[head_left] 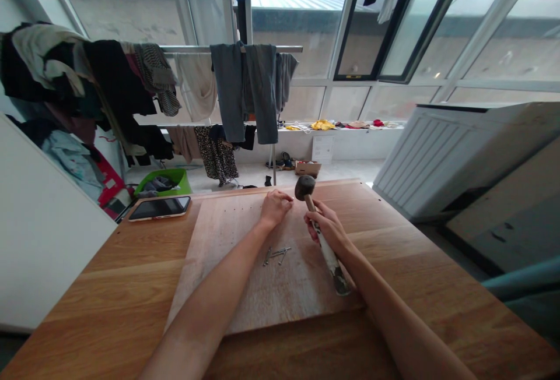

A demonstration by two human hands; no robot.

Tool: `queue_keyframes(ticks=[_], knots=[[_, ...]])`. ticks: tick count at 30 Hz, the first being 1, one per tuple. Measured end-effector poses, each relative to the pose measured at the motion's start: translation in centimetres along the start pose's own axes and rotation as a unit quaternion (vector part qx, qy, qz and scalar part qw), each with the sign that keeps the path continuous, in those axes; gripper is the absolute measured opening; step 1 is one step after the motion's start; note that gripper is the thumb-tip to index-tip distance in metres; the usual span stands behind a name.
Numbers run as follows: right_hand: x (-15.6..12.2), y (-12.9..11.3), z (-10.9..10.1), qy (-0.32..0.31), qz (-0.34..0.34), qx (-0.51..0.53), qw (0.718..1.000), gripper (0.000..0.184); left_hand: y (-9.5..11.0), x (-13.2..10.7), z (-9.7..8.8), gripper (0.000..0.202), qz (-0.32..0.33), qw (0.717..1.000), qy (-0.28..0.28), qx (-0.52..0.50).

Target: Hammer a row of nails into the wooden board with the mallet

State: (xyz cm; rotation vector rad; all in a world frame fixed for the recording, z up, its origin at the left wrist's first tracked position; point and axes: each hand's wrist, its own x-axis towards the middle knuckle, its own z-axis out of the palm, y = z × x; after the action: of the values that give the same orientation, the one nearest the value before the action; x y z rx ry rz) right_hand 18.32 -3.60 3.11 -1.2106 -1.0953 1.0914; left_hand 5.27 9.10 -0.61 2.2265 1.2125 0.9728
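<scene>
My right hand (326, 225) is wrapped round the pale handle of a rubber mallet (305, 187). Its dark head points up and away from me, and the worn handle end slants back toward my forearm. Near the far edge of a thin wooden board (210, 275), my left hand (276, 206) is closed with thumb and fingertips pinched together. Whatever is in that pinch is too small to make out. Several metal screws or nails (276, 253) lie loose on the board between my arms. A row of small dark marks runs along the board's far left part.
The board rests on a wooden table (109, 292). A phone (160, 208) lies at the table's far left corner. Beyond stand a clothes rack (192, 49) with hanging laundry and a green basin (181, 180). A white ribbed cabinet (420, 158) is at right.
</scene>
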Motion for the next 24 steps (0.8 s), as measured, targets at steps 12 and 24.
queue_keyframes(ticks=[12, 24], knots=[[-0.1, 0.09, 0.45, -0.01, -0.009, 0.004, 1.0, 0.047, 0.08, -0.11, -0.21, 0.009, 0.006, 1.0, -0.001, -0.013], [-0.18, -0.12, 0.52, 0.007, -0.012, -0.02, 1.0, 0.033, 0.07, -0.01, -0.11, 0.01, 0.0, 1.0, -0.005, -0.005]])
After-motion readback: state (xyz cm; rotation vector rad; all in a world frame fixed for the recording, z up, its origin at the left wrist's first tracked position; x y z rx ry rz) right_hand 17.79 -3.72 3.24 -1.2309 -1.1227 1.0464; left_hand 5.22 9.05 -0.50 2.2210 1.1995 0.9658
